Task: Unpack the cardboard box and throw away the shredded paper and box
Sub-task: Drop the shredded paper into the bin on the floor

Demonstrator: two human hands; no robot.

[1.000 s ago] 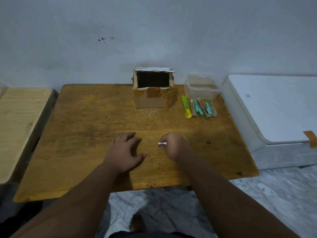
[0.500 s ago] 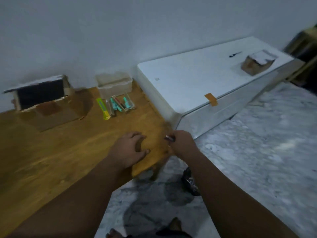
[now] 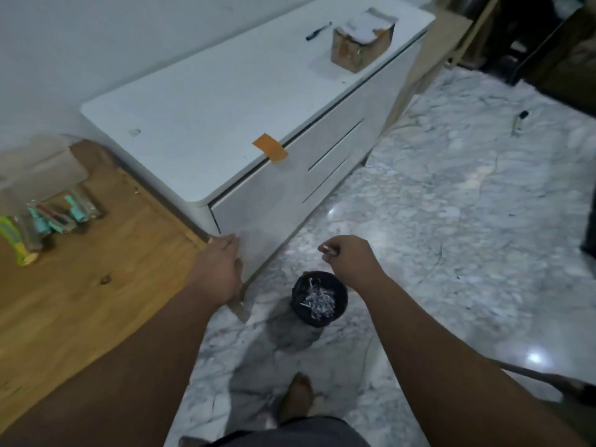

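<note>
Right hand (image 3: 353, 261) is pinching a shredded paper strip (image 3: 329, 250) just above black bin (image 3: 309, 321), which is holding shredded paper (image 3: 317, 301). Left hand (image 3: 219, 269) is resting flat, fingers relaxed, on wooden table (image 3: 80, 301) corner. Cardboard box (image 3: 361, 43) is sitting far beyond both hands.

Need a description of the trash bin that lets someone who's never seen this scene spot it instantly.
Start at the long white cabinet against the wall, with the marble floor in front of it. Just off the cabinet's near corner, beside the corner of the wooden table, stands a small black bin. It alone is round and dark, with pale shredded paper inside.
</note>
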